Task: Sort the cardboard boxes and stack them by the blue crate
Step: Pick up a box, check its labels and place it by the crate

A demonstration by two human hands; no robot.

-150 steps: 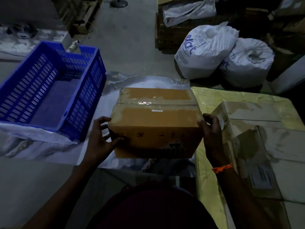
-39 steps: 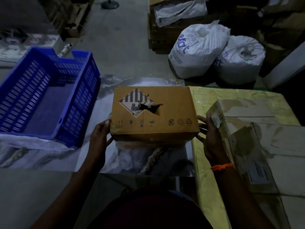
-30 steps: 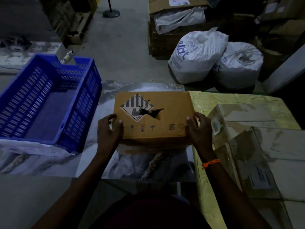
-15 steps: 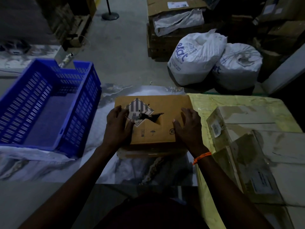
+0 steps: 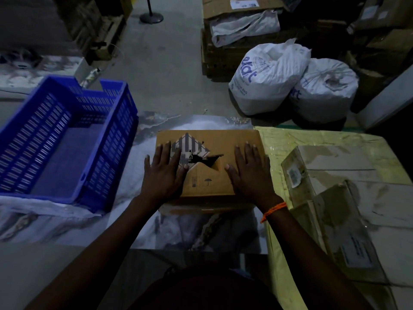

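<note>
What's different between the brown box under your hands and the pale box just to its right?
The brown box is tan, the pale box greyish white. The brown box bears a striped diamond label and a torn hole on top; the pale box shows a small sticker on its side. The left hand and right hand lie flat on the brown box; the pale box is untouched. Both are cardboard.
</note>
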